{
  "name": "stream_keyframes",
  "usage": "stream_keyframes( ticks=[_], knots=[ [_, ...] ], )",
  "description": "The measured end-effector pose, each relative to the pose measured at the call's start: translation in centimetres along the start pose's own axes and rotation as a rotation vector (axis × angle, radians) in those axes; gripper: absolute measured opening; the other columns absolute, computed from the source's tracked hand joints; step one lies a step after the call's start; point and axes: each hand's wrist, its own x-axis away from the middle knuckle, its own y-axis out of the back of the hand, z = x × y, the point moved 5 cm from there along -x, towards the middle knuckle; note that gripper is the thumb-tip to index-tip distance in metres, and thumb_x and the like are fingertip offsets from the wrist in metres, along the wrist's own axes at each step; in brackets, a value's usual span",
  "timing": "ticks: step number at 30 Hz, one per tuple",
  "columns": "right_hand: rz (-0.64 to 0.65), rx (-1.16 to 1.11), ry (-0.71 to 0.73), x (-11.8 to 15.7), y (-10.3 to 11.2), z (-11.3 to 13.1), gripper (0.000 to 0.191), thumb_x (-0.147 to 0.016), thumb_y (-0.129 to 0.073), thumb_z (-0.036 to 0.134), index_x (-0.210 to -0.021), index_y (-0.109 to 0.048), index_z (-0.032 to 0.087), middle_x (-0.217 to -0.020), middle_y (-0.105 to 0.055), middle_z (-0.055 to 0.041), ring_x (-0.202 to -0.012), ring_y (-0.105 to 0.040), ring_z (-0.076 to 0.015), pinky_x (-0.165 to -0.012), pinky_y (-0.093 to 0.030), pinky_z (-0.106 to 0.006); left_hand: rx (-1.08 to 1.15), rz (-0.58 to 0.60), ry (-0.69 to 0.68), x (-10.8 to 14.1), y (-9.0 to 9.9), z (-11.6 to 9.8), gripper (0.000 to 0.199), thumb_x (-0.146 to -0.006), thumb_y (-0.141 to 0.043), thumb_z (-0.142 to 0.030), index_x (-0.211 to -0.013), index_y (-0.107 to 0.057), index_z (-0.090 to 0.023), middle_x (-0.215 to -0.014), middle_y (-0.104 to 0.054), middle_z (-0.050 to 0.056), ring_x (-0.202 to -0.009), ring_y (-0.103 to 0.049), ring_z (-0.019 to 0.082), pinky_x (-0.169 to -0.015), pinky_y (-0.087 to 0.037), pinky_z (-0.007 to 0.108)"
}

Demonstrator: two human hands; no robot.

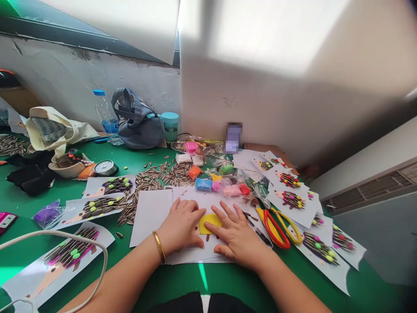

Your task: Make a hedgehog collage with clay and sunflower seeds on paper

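Observation:
A flat yellow piece of modelling clay (211, 224) lies on a white paper sheet (182, 257) in front of me, with small brown pieces beneath it. My right hand (236, 234) rests on the sheet with its fingers spread, one fingertip on the yellow clay. At the clay's left edge, my left hand (183, 226) lies on the paper, thumb and forefinger apart and the other fingers slightly bent. A gold bracelet circles the left wrist. Neither hand visibly grips anything. Part of the paper is hidden under the hands.
Sunflower seeds (156, 178) are heaped behind the paper, beside clay packets (203, 184). Scissors (276, 228) and a black pen (259, 230) lie right. Hedgehog pictures (293, 200) flank both sides. A white cable (104, 261) crosses the left. A bag (140, 124) and phone (233, 138) stand behind.

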Motion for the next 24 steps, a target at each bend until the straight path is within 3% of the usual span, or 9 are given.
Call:
stream_keyframes(
  ticks=[7,18,24],
  knots=[
    [-0.048,0.029,-0.052,-0.1,0.1,-0.3,0.065,-0.091,-0.038,0.069,-0.145,-0.043,0.033,-0.162,-0.017,-0.008,-0.148,-0.011,-0.0361,-0.113,-0.008,-0.066,-0.001,-0.002,-0.001,0.1,-0.2,0.0,0.091,-0.048,-0.085,-0.063,-0.128,-0.058,-0.029,-0.112,-0.06,0.007,-0.107,-0.053,0.031,-0.107,-0.029,0.055],
    [-0.093,0.044,-0.105,0.1,0.2,-1.0,0.057,-0.095,-0.039,0.061,-0.143,-0.045,0.031,-0.159,-0.026,-0.0086,-0.147,-0.015,-0.0362,-0.111,-0.011,-0.069,0.007,0.01,0.005,0.1,-0.2,0.1,0.092,-0.046,-0.085,-0.063,-0.127,-0.058,-0.03,-0.112,-0.059,0.007,-0.107,-0.053,0.031,-0.107,-0.028,0.055],
    [-0.062,0.02,-0.053,0.0,0.2,-0.6,0.056,-0.094,-0.042,0.063,-0.143,-0.045,0.035,-0.161,-0.02,-0.0062,-0.148,-0.011,-0.0358,-0.111,-0.012,-0.07,0.01,0.011,0.001,0.2,-0.1,0.0,0.091,-0.048,-0.085,-0.063,-0.129,-0.057,-0.029,-0.112,-0.059,0.007,-0.107,-0.052,0.031,-0.107,-0.028,0.055]
  ],
)
